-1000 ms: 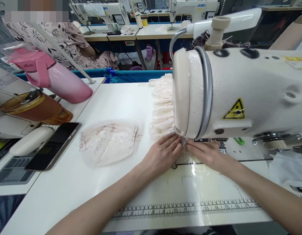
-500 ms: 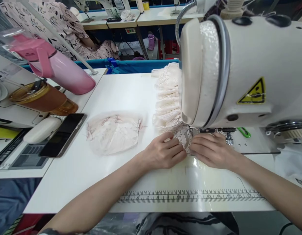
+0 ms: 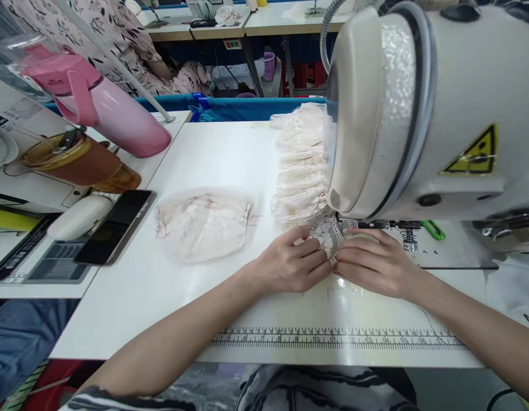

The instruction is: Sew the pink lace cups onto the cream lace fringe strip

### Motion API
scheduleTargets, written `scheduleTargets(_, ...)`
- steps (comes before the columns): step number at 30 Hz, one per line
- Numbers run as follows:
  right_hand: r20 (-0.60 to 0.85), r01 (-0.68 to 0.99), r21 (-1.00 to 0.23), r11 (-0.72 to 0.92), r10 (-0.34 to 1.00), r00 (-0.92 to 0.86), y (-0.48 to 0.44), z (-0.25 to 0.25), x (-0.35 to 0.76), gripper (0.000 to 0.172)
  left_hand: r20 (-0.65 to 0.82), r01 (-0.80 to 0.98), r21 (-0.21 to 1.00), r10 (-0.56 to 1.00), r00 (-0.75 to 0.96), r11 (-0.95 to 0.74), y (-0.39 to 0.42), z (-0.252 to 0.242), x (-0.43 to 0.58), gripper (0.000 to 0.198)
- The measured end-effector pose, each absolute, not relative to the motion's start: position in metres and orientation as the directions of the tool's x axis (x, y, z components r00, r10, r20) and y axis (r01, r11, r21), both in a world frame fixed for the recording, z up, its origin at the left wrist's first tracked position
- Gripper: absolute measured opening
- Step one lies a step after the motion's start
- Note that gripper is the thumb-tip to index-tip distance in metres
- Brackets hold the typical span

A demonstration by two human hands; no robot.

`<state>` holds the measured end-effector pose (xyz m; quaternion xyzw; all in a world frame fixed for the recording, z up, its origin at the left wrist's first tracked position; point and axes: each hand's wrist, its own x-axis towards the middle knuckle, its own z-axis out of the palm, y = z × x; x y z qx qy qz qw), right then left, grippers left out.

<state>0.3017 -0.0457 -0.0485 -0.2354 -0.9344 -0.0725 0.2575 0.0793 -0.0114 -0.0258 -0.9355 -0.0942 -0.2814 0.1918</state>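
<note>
My left hand (image 3: 292, 264) and my right hand (image 3: 373, 264) meet on the table just in front of the sewing machine (image 3: 427, 114). Both pinch a small piece of white lace (image 3: 328, 238) between their fingertips, close under the machine's head. A stack of folded cream lace pieces (image 3: 299, 165) lies behind the hands, left of the machine head. A flat pinkish sewn fabric piece (image 3: 202, 225) rests on the white table (image 3: 213, 154) to the left of my left hand.
At the left stand a pink bottle (image 3: 105, 108), a brown tumbler (image 3: 76, 162) and a black phone (image 3: 116, 225). A printed ruler (image 3: 333, 339) runs along the table's front edge. A green clip (image 3: 433, 230) lies under the machine arm. Another person in patterned clothes sits behind.
Both hands have drawn back slightly from under the machine head, pulling the white lace piece into view. The camera has tilted lower and closer.
</note>
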Motion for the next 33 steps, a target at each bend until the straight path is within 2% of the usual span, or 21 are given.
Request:
scheduleTargets(4, 0.557, 0.435, -0.018, 0.9, 0.37, -0.743, -0.045, -0.048, 0.301, 0.013, 0.537, 0.259, -0.292, 0.066, 0.841, -0.921, -0.012, -0.026, 0.079, 0.027)
scheduleTargets(8, 0.549, 0.434, -0.025, 0.9, 0.376, -0.747, -0.045, -0.05, 0.304, 0.017, 0.459, 0.28, -0.147, 0.186, 0.869, -0.949, -0.012, -0.031, 0.079, 0.012)
scheduleTargets(11, 0.531, 0.435, -0.039, 0.899, 0.388, -0.754, -0.045, -0.051, 0.303, 0.02, 0.38, 0.343, -0.015, 0.312, 0.871, -0.939, -0.01, -0.038, 0.078, 0.037)
scheduleTargets(13, 0.534, 0.433, -0.049, 0.9, 0.39, -0.751, -0.045, -0.05, 0.301, 0.019, 0.335, 0.378, 0.027, 0.365, 0.869, -0.925, -0.008, -0.042, 0.076, 0.048)
scheduleTargets(22, 0.552, 0.429, -0.097, 0.898, 0.407, -0.728, -0.045, -0.046, 0.296, 0.012, 0.33, 0.395, 0.026, 0.381, 0.864, -0.918, -0.004, -0.038, 0.074, 0.047)
scheduleTargets(33, 0.588, 0.444, -0.036, 0.895, 0.378, -0.715, -0.044, -0.047, 0.295, 0.011, 0.33, 0.396, 0.007, 0.376, 0.866, -0.918, -0.004, -0.034, 0.075, 0.045)
